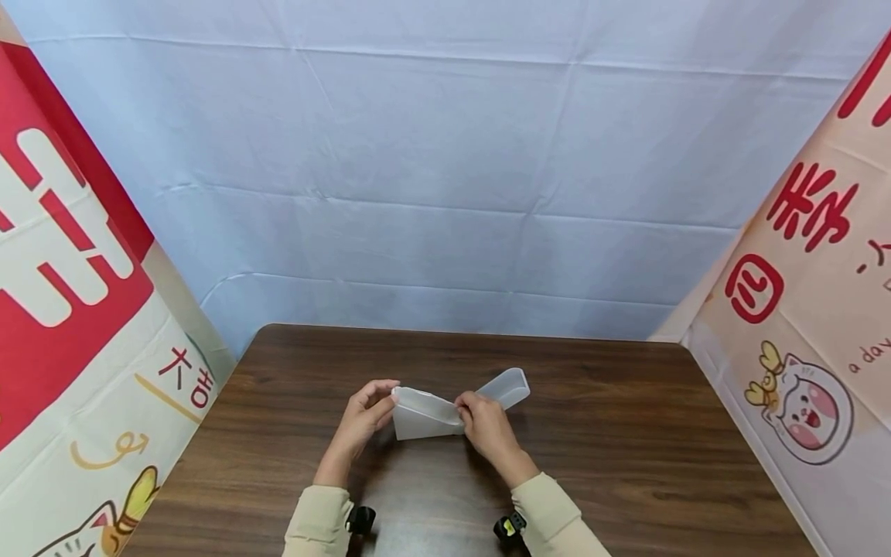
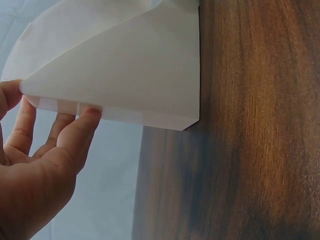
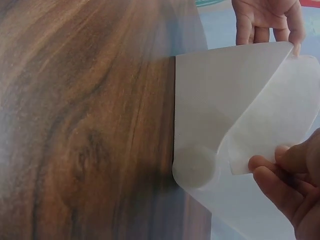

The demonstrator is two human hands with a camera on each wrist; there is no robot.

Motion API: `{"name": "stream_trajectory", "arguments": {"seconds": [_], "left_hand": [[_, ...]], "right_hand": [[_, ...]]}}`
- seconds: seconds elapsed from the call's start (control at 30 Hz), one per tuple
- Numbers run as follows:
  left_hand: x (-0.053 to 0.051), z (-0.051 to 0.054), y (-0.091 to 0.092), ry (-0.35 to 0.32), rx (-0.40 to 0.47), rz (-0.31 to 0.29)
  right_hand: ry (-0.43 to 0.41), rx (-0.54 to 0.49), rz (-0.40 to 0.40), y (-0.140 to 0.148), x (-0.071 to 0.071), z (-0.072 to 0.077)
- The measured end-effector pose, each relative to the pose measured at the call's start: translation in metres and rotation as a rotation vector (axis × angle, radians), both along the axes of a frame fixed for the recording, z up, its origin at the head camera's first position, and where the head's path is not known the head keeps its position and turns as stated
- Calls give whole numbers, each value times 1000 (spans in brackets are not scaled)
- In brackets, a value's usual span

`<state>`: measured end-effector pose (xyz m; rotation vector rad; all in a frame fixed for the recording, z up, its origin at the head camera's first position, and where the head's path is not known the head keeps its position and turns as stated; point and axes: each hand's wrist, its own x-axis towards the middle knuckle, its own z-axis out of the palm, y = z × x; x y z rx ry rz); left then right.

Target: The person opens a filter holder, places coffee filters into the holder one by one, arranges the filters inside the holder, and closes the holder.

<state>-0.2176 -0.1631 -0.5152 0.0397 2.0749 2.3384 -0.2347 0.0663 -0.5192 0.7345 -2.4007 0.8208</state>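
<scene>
A white, pocket-like plastic case (image 1: pixel 423 425) stands on its edge on the table, its top side gaping. My left hand (image 1: pixel 360 422) holds the case's left end, thumb at the upper corner and fingers along the narrow side (image 2: pixel 125 116). At the other end my right hand (image 1: pixel 490 429) pinches the lower corner of the back panel (image 3: pixel 272 112) between thumb and finger. Beyond the right hand a translucent, round-ended plastic piece (image 1: pixel 511 387) sticks out; its join with the case is partly hidden. A round pale spot (image 3: pixel 195 166) shows near the front panel's rounded corner.
The dark wood-grain table (image 1: pixel 647 441) extends around both hands. A pale blue cloth (image 1: pixel 431 170) hangs behind its far edge. Printed cloths stand at the left (image 1: pixel 63 255) and right (image 1: pixel 800 309). Each wrist carries a small black device (image 1: pixel 360 520) near the sleeve.
</scene>
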Motion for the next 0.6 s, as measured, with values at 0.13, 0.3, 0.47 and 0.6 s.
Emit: {"name": "stream_trajectory", "arguments": {"seconds": [0.13,0.3,0.47,0.6], "left_hand": [[0,1,0,-1,2,11],[1,2,1,-9,-3,24],[2,3,1,-2,-5,19],[1,2,0,8,-5,11]], "right_hand": [[26,-4,7,-2,-2,3],[12,1,3,-4,-2,6],[-18,-4,-5,-5,-3,3],[-5,10,-3,-5,-4,0]]}}
